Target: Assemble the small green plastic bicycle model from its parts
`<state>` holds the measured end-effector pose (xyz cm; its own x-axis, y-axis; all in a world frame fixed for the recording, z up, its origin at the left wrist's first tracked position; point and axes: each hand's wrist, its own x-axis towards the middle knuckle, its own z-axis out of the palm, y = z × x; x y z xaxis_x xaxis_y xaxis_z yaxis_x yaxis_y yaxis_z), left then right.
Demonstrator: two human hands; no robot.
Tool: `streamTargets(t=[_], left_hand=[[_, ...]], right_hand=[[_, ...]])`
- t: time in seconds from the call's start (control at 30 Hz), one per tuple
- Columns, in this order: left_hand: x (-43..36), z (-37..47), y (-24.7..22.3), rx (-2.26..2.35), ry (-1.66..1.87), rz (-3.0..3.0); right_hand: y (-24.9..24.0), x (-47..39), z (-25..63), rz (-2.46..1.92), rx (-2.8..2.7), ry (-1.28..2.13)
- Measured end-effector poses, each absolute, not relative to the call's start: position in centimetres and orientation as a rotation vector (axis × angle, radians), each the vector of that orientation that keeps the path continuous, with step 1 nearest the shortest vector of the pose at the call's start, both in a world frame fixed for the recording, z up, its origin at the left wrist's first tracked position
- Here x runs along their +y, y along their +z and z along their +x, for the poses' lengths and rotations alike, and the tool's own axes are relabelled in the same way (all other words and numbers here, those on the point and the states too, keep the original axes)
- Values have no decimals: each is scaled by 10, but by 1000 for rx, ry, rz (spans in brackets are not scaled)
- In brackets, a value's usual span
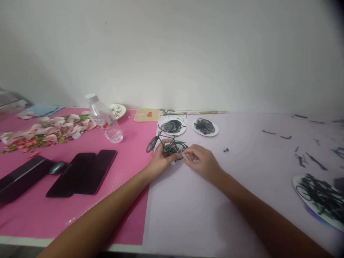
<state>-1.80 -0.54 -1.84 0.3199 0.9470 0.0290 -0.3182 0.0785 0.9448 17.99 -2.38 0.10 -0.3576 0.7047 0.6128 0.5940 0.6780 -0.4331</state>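
A small model bicycle (167, 142), dark with green parts, is held above the middle of the table. My left hand (162, 159) is closed around its frame near the rear wheel, the thumb lying across the spokes. The front wheel points to the left. Beside the rear wheel, my right hand (200, 159) is closed in a pinch at the wheel's right edge. Whatever its fingertips hold, if anything, is too small to make out. A tiny dark part (226, 150) lies on the pale surface right of my right hand.
Behind the bicycle stand two white plates, one with wheels (185, 131) and another with dark parts (216, 132). Loose black pieces (317, 161) and a loaded plate (297, 182) lie at right. At left are a plastic bottle (103, 118), two phones (95, 172) and pink petals (51, 129).
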Motion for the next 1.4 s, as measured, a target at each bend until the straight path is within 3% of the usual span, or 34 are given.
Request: streamTargets(t=[0.7, 1.4], left_hand=[[-3, -17, -23, 728, 1061, 1100], [3, -28, -15, 738, 944, 1120]], right_hand=[[0, -18, 184, -1087, -2185, 332], [-2, -22, 181, -966, -2191, 204]])
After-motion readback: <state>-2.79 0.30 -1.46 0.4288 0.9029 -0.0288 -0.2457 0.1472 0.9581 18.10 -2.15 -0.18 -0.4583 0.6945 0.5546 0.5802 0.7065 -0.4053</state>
